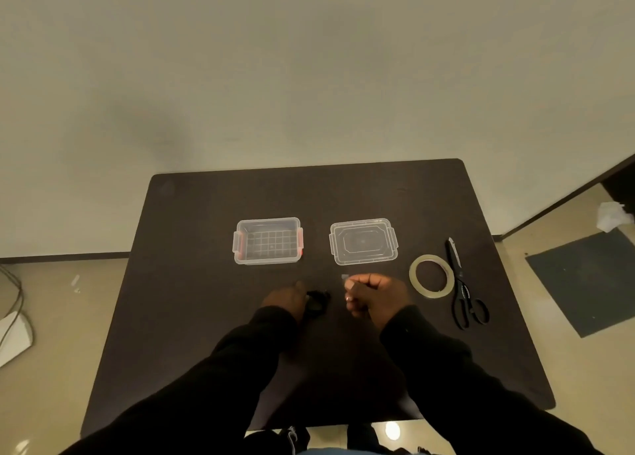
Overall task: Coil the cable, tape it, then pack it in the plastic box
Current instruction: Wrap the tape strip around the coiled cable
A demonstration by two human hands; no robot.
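A small strip of tape (345,276) is pinched in the curled fingers of the right hand (372,296). The black coiled cable (318,302) is gripped by the left hand (283,300) on the dark table (192,282). Behind them, the open box (268,240) and its lid (363,241) are set side by side. Right of the hands, a tape roll (431,276) and scissors (462,282) are laid.

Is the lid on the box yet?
No, the lid lies on the table to the right of the open box.
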